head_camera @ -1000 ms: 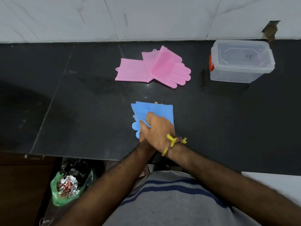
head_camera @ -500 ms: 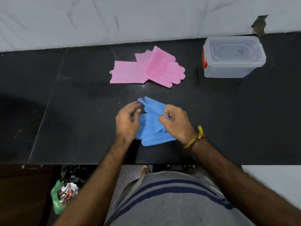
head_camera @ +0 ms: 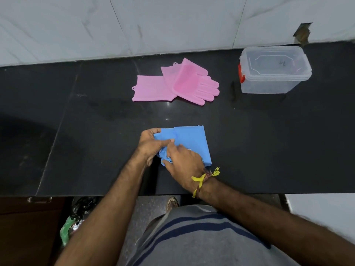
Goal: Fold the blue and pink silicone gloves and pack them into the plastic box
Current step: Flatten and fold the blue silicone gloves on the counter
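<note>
Blue silicone gloves [head_camera: 189, 140] lie on the near part of the black countertop [head_camera: 269, 141], just in front of the person, and both hands are on them. In the head view, the only view there is, the blue gloves form a flat folded shape whose far edge runs straight across and whose right edge slants down toward the right wrist; some blue finger parts stick out at the lower left, between the two hands. The left hand [head_camera: 151, 144] grips the left end of the blue gloves, its fingers curled over the far left corner and its thumb lying across the top. The right hand [head_camera: 184, 165] lies over the near part of the gloves with its fingers bent down onto the blue finger parts, pinching them. A yellow and brown thread band [head_camera: 204, 178] is tied round the right wrist. Farther back on the countertop, well apart from the blue ones, the pink silicone gloves [head_camera: 178, 83] lie unfolded, one laid partly across the other, fingers pointing right. To their right, near the tiled wall [head_camera: 172, 25], the clear plastic box [head_camera: 272, 72] stands with its lid on and a red latch [head_camera: 241, 73] on its left side.
</note>
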